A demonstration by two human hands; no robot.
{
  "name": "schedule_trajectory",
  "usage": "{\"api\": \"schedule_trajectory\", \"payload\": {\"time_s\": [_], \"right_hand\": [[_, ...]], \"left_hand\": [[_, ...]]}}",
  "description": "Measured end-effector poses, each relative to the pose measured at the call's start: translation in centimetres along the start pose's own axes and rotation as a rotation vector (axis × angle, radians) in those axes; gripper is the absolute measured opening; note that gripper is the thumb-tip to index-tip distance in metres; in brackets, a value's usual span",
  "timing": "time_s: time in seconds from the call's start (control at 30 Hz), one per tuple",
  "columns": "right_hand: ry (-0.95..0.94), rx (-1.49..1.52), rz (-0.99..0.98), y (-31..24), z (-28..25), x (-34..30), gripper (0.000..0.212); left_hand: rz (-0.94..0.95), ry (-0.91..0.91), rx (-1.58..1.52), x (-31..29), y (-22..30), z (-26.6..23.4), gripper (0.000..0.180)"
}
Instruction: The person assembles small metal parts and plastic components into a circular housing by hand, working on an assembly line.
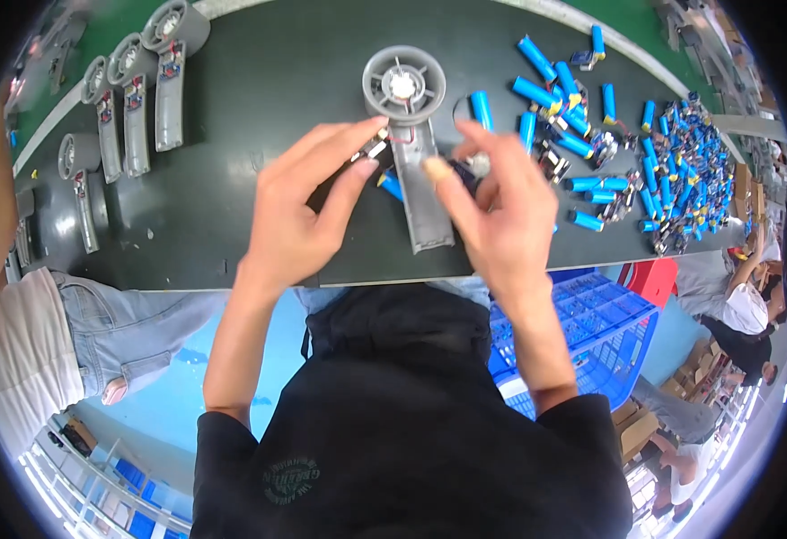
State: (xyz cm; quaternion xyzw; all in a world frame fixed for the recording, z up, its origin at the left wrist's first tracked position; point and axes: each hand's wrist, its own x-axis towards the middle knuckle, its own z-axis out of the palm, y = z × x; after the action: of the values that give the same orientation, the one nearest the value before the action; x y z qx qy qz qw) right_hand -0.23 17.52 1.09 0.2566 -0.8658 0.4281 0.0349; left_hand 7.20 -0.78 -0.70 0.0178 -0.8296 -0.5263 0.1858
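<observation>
In front of me on the dark green table lies a grey handheld fan housing [425, 202]. Its round ring has a white hub, and its long half-open handle points toward me. My left hand [299, 193] is at the handle's left side, thumb and forefinger closed on a small circuit board [374, 146]; a thin red wire shows beside it. Over the handle's right side is my right hand [506, 193], thumb and forefinger apart, the thumb tip with a yellowish cover at the handle's edge. Dark and silvery parts behind its fingers are unclear. A blue battery cell [391, 186] lies partly hidden near my left hand.
Several similar grey fan housings [170, 99] with boards inside lie at the left. Blue battery cells [537, 94] with wired boards are scattered to the right, beside a large heap [690, 171]. A blue crate [605, 319] stands below the table edge; another person [34, 341] is at the left.
</observation>
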Motion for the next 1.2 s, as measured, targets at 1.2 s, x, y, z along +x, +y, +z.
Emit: {"api": "schedule_trajectory", "payload": {"time_s": [1.2], "right_hand": [[0.550,-0.788,0.793,31.7,-16.7,33.1,0.061]], "left_hand": [[0.059,0.630,0.645,19.5,-10.4,-2.2,0.053]]}}
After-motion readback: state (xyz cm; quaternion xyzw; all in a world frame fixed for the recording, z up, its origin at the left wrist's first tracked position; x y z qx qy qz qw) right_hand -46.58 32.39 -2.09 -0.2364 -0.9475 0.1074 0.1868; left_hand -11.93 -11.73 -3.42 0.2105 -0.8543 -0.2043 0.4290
